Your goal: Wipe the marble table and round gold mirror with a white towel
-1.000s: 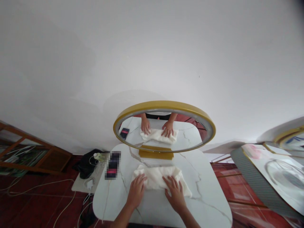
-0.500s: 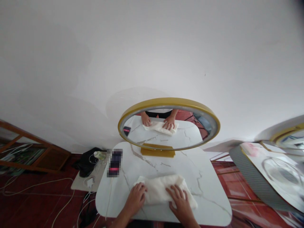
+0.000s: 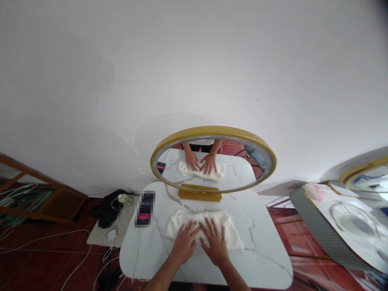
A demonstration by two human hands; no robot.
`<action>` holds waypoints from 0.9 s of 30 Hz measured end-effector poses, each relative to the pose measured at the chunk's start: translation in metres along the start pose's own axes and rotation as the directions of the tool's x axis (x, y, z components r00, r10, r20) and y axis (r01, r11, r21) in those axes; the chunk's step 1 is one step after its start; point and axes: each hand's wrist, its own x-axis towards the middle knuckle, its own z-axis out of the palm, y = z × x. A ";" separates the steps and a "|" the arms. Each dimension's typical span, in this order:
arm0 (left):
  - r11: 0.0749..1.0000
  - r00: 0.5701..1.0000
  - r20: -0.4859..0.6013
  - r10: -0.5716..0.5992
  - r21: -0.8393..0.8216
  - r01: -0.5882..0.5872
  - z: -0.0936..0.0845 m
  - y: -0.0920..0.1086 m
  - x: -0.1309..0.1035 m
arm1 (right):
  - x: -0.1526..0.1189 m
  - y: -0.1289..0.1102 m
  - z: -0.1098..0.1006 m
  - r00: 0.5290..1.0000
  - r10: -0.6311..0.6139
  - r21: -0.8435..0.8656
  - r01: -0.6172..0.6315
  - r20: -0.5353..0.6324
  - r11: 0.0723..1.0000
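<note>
A folded white cloth (image 3: 228, 226), probably a towel, lies flat on the white marbled table (image 3: 257, 266). My left hand (image 3: 185, 239) rests on its front middle part, fingers stretched forward over the fabric. Beside it, my right hand (image 3: 214, 242) is spread flat on the same cloth, its thumb pointing toward the left hand. Both hands are open and press from above, gripping nothing. Their reflection and the cloth's show in the round gold-framed mirror (image 3: 212, 163) behind.
The mirror's gold base (image 3: 200, 196) stands at the table's back by the wall. A blurred-out phone (image 3: 144, 208) with a cable lies at the left edge. To the left are a black bag (image 3: 110, 208), cords and a wooden cabinet (image 3: 39, 198). Another table (image 3: 342, 226) stands at right.
Both hands have come closer together on the cloth and flattened, with fingers stretched forward. The cloth has shifted slightly away from me, toward the mirror.
</note>
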 end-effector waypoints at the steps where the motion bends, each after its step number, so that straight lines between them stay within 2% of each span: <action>1: 1.000 1.000 0.011 0.002 -0.014 -0.002 0.001 -0.001 -0.003 | -0.005 0.002 0.001 1.000 -0.010 -0.001 0.010 -0.003 1.000; 6: 0.995 0.995 0.104 -0.005 -0.096 0.015 -0.005 0.001 -0.030 | -0.040 0.012 0.004 0.989 -0.132 0.053 0.129 0.072 0.990; 10: 0.987 0.986 0.165 0.035 -0.161 -0.008 -0.011 0.004 -0.056 | -0.071 0.023 0.015 0.945 -0.279 0.117 0.262 0.169 0.958; 14: 0.971 0.982 0.183 0.055 -0.238 -0.010 -0.014 0.006 -0.065 | -0.081 0.032 0.023 0.904 -0.333 0.168 0.296 0.268 0.940; 17: 0.969 0.985 0.170 0.028 -0.248 0.015 -0.012 0.007 -0.057 | -0.073 0.033 0.019 0.904 -0.315 0.201 0.265 0.288 0.943; 20: 0.978 0.991 0.133 0.004 -0.207 0.024 -0.008 0.006 -0.040 | -0.056 0.027 0.007 0.939 -0.193 0.186 0.144 0.283 0.972; 23: 0.989 0.997 0.074 -0.034 -0.140 0.044 -0.010 0.001 -0.016 | -0.031 0.022 -0.006 0.963 -0.088 0.162 0.047 0.255 0.986; 27: 0.998 0.999 0.014 -0.034 -0.056 0.034 -0.020 -0.011 0.020 | 0.012 0.022 -0.020 0.965 -0.031 0.142 -0.006 0.260 0.990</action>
